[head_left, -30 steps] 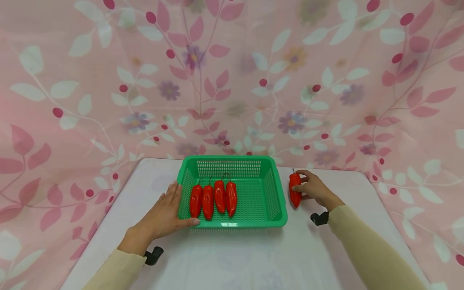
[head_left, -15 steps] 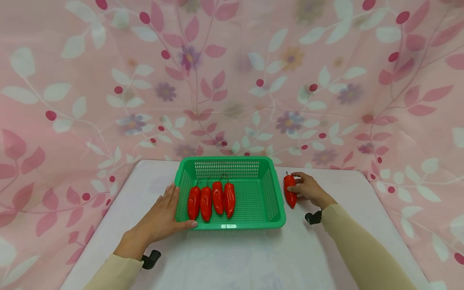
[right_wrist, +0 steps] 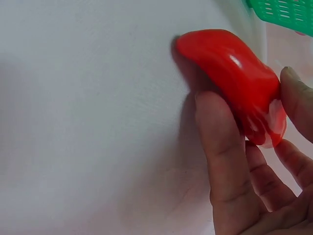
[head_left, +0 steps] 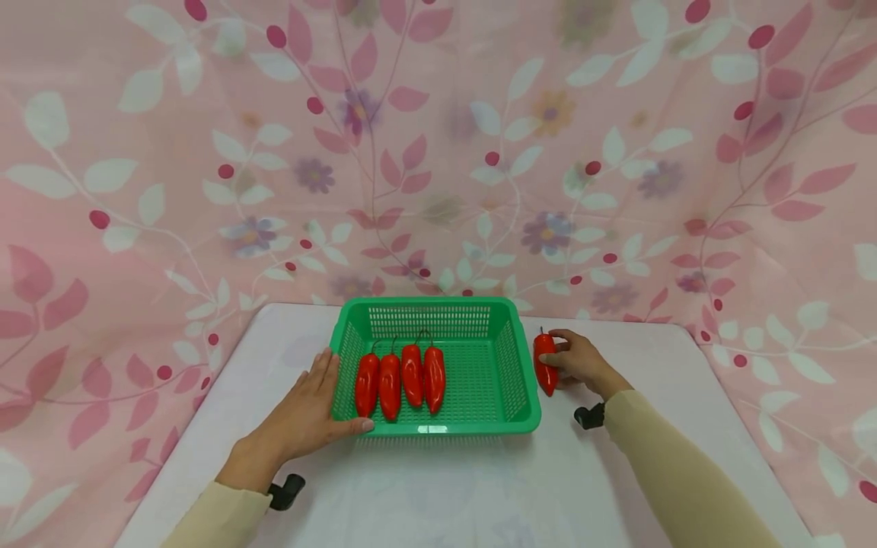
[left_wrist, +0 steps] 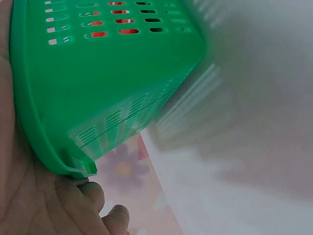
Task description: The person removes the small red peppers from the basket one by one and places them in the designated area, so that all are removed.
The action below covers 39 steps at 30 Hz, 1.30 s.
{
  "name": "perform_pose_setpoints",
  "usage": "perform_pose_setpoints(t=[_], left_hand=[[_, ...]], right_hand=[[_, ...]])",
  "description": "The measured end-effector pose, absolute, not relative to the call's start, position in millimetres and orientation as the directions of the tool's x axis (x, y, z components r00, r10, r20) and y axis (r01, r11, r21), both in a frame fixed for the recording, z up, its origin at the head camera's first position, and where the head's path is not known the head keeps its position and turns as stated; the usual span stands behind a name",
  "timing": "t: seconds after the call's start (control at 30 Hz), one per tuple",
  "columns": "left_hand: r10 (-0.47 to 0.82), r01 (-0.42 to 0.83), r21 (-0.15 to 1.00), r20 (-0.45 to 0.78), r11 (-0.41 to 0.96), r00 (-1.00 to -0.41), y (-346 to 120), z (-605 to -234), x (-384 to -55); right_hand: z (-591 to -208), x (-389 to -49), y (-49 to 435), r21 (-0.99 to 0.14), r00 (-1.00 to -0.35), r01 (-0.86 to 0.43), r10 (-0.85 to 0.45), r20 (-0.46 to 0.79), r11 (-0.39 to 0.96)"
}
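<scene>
Beside the basket (head_left: 473, 428), right grip (head_left: 579, 360) pinches a pepper (right_wrist: 237, 73), lift unclear.

- Open from above into the right half of the basket (head_left: 476, 373).
- Obstructed in the left half by four peppers (head_left: 390, 387) lying side by side.
- Blocked at the left end by the left hand (head_left: 306, 402), laid against the basket.
- Tight along the right side, narrowed by another pepper (head_left: 544, 368) in the right hand (head_left: 580, 361) just beside the basket.
- Passable over the table (head_left: 438, 495) in front, between the sleeves (head_left: 685, 468).
- Closed off behind by flowered cloth (head_left: 438, 190).
</scene>
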<state>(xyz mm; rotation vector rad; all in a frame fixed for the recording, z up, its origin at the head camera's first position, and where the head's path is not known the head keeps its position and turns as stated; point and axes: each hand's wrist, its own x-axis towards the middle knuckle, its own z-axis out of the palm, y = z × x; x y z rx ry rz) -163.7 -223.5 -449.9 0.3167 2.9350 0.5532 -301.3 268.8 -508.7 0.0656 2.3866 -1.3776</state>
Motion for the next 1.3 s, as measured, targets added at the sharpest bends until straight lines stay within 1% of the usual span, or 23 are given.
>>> perform_pose_setpoints(t=[0.5, 0.73, 1.03, 1.3], left_hand=[[0.245, 0.203, 0.353, -0.078, 0.913, -0.966, -226, -453, -164], [0.245, 0.204, 0.352, -0.076, 0.913, -0.966, -227, -454, -165], [0.239, 0.199, 0.352, -0.076, 0.915, -0.968, -225, -454, -165], [0.235, 0.194, 0.348, -0.078, 0.917, -0.969, -224, -453, -165]], right_hand=[[-509, -299, 272, -0.815, -0.939, 0.198, -0.132, -0.316, 0.544], [-506, -299, 271, -0.802, -0.954, 0.159, -0.119, -0.274, 0.576], [-483, -292, 268, -0.806, -0.972, 0.081, -0.133, -0.195, 0.586], [-450, -287, 252, -0.826, -0.980, 0.019, -0.152, -0.126, 0.563]])
